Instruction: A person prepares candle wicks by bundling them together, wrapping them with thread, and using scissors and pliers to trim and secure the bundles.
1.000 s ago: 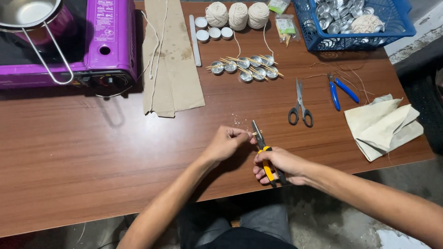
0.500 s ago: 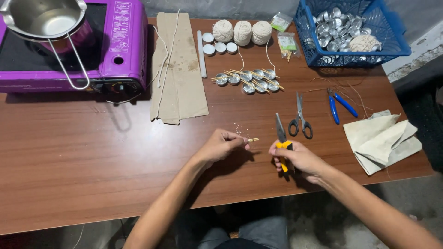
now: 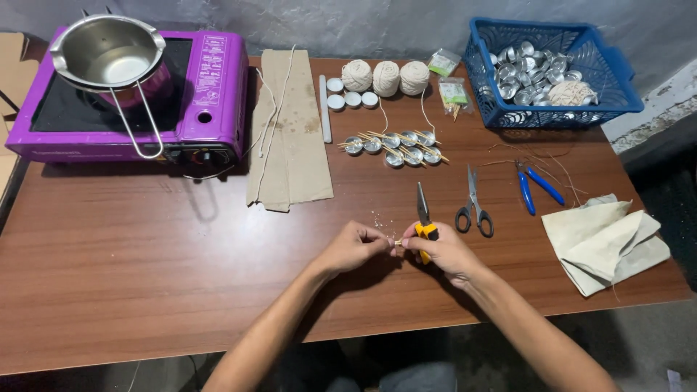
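Hands (image 3: 356, 247) now together, scissors (image 3: 473, 205) just beside pliers (image 3: 423, 218).

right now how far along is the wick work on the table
Looks done: a row of small metal cups with sticks lies mid-table. In hand: left hand and right hand pinch a small stick piece, the right also holding yellow-handled pliers. Seemingly left: many empty cups in the blue basket.

Beyond the hands stand three balls of cream twine (image 3: 385, 77), four small white wax discs (image 3: 351, 98) and seven metal tealight cups (image 3: 396, 145) with wicks on sticks. Right of the hands lie one pair of scissors (image 3: 475, 205) and one pair of blue-handled pliers (image 3: 534, 189). Two small packets (image 3: 449, 78) lie further off.
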